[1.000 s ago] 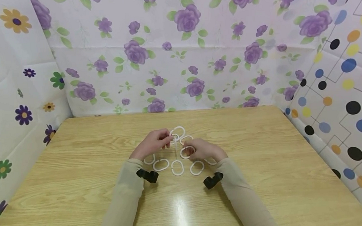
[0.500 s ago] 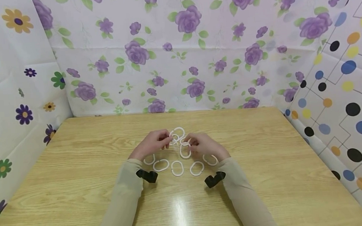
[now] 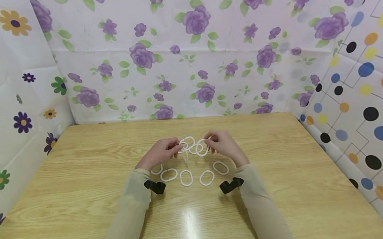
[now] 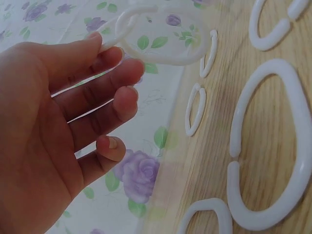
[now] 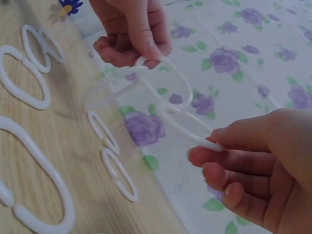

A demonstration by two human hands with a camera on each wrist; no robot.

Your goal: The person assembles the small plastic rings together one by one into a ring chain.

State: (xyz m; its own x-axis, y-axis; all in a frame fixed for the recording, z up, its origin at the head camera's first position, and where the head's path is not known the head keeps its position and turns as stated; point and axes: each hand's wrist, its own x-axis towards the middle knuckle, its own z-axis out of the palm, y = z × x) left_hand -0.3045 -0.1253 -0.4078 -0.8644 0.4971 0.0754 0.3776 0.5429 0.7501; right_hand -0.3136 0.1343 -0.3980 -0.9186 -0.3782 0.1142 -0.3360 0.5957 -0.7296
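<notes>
White C-shaped plastic chain links are at both hands. My left hand (image 3: 160,151) pinches one link (image 5: 188,85) between thumb and forefinger, and another link (image 5: 119,90) hangs from the same spot, blurred. Opposite it, my right hand (image 3: 226,146) pinches the end of a further link (image 5: 189,135) with thumb and fingertips. The far end of that link overlaps the left hand's link in the right wrist view. In the left wrist view, the other fingers of the left hand (image 4: 58,107) are spread and loosely bent.
Several loose links, such as this gapped one (image 4: 236,131), lie in an arc on the wooden table (image 3: 84,201) nearer the body. Two more, including a narrow-looking link (image 5: 126,183), lie beyond the hands. Patterned cloth walls (image 3: 175,72) stand behind and at both sides.
My right hand has moved away from the body and a little to the right, carrying its link up beside the left hand's links. The left hand has hardly moved.
</notes>
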